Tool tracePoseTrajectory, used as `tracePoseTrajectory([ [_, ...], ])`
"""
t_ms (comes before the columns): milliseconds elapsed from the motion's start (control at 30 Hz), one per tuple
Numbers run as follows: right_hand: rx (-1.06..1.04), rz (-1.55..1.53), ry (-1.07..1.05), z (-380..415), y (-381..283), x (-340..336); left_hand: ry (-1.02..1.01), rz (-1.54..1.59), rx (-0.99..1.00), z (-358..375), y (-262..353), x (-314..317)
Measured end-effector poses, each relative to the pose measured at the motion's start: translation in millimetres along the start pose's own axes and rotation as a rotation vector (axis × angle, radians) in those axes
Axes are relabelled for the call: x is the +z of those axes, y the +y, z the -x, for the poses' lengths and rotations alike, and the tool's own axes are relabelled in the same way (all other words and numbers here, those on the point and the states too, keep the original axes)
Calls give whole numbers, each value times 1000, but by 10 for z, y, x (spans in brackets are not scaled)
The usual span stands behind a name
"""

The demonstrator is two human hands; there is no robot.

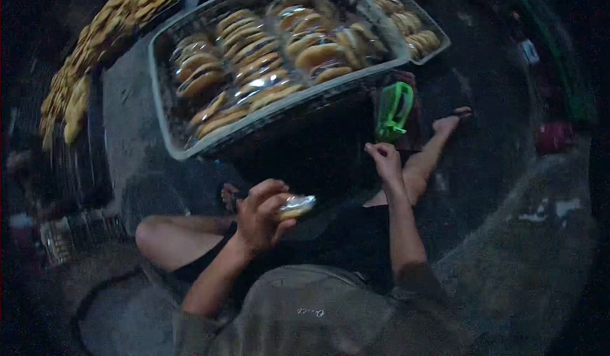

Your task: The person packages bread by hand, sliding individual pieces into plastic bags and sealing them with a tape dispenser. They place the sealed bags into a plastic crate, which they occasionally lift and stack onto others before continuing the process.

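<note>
My left hand [262, 217] is closed around a small round sandwich cake [295, 207] in shiny clear film, held above my lap. Light glints off the wrapper. My right hand [384, 159] is raised with thumb and fingers pinched together; what they hold, if anything, cannot be made out. Just beyond its fingertips is a bright green plastic device [395, 111] with a looped frame, resembling a tape dispenser. In front of me a clear plastic crate [166, 124] holds rows of similar cakes [257, 64], many of them in glossy film.
Behind the crate at the right stands a second clear container [438, 52] with more cakes. A long heap of loose golden cakes [95, 48] lies at the upper left. My bent legs [184, 235] frame the dark space below the crate. Something dark red [553, 138] sits at far right.
</note>
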State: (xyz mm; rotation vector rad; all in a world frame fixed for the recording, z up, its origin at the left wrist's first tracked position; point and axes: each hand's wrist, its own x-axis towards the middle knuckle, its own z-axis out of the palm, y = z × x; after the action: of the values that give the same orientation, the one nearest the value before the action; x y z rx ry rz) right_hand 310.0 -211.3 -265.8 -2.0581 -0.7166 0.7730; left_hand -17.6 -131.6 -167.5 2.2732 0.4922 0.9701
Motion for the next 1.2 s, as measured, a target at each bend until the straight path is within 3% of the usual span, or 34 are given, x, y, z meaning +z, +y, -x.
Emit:
tracePoseTrajectory([
  [67, -124, -216, -234, 563, -799, 34, 6, -90, -4, 25, -30, -43],
  [133, -89, -634, -576, 949, -1176, 66, -8, -103, 99, 54, -57, -33],
  [233, -84, -644, -732, 1226, -1455, 309, 42, -53, 157, 61, -58, -20],
  [267, -86, -635, -736, 1247, -1497, 365, 64, -44, 189, 75, -50, -28],
  [333, -233, -301, -597, 1248, -1566, 473, 60, -119, 187, 110, -31, -99],
  [400, -255, -289, -647, 1264, -1568, 553, 50, -199, 170, 161, -43, -200],
  [467, -51, -478, -688, 1304, -1683, 642, 94, -302, 371, 159, -105, -282],
  [500, -50, -474, -686, 1282, -1693, 693, 45, -386, 415, 164, -76, -337],
  [567, 221, -568, -931, 1225, -1683, 772, 41, -419, 493, 184, -76, -351],
  [667, 156, -465, -944, 1185, -1738, 791, -8, -431, 551, 224, -93, -388],
  [700, -53, -325, -890, 1182, -1746, 779, 45, -317, 383, 260, -84, -369],
  [733, -57, -321, -902, 1214, -1725, 789, 102, -209, 215, 284, -79, -364],
  [800, -582, -355, -592, 1354, -1617, 816, 151, -294, 144, 297, -40, -370],
  [833, -838, -139, -464, 1353, -1570, 837, 286, -66, -159, 257, -11, -335],
  [867, -845, -140, -471, 1338, -1473, 900, 417, 172, -454, 204, 27, -296],
  [900, -1011, -3, -326, 1318, -1423, 972, 474, 508, -805, 113, 150, -311],
  [933, -1175, 135, -173, 1294, -1397, 1017, 485, 504, -796, 53, 124, -292],
  [1000, -1264, 184, -98, 1301, -1511, 900, 715, 1047, -1141, -56, 25, -334],
  [1067, -1464, 430, -236, 1309, -1753, 749, 702, 1084, -1179, -143, -23, -474],
  [1133, -1547, 572, -186, 1204, -1994, 714, 706, 1319, -1205, -323, 5, -626],
  [1200, -1577, 746, 46, 1061, -2225, 690, 716, 1377, -1149, -432, -135, -710],
])
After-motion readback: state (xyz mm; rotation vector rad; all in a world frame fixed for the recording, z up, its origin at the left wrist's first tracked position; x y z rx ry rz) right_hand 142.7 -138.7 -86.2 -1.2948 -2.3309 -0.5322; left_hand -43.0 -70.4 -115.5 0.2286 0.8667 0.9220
